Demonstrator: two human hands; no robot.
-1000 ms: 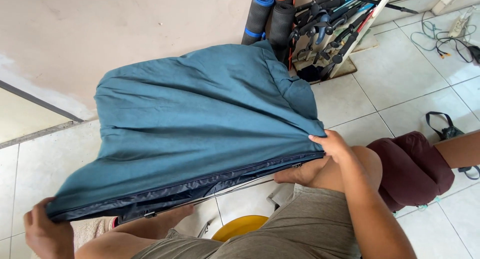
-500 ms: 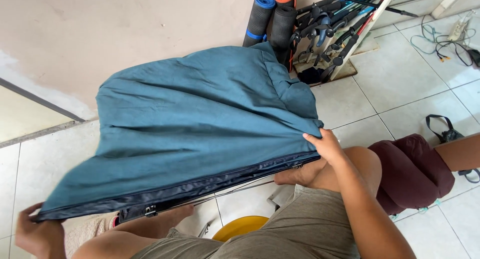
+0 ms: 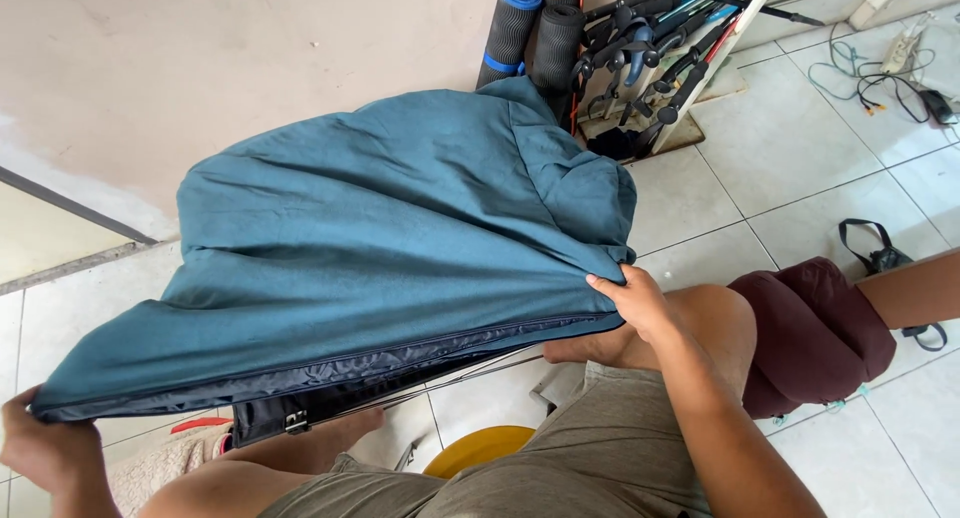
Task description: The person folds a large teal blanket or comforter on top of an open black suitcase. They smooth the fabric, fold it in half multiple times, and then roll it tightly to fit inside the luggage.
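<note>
Since a second ago the left hand [image 3: 50, 448] has slid further left, pulling the teal sleeping bag [image 3: 380, 248] edge taut over the knees; both it and the right hand [image 3: 632, 300] pinch that edge, rolled mats [image 3: 535, 33] beyond

I see a floor of pale square tiles [image 3: 800, 148] with dark grout lines, lit by soft daylight. A plain beige wall [image 3: 250, 68] runs across the top, its paint patchy lower down. Rolled foam mats [image 3: 530, 33], black with blue and orange ends, lean against it beside a bundle of trekking poles [image 3: 660, 53]. Tangled cables [image 3: 880, 73] lie at the far right, and a black strap [image 3: 880, 253] rests on the tiles.
</note>
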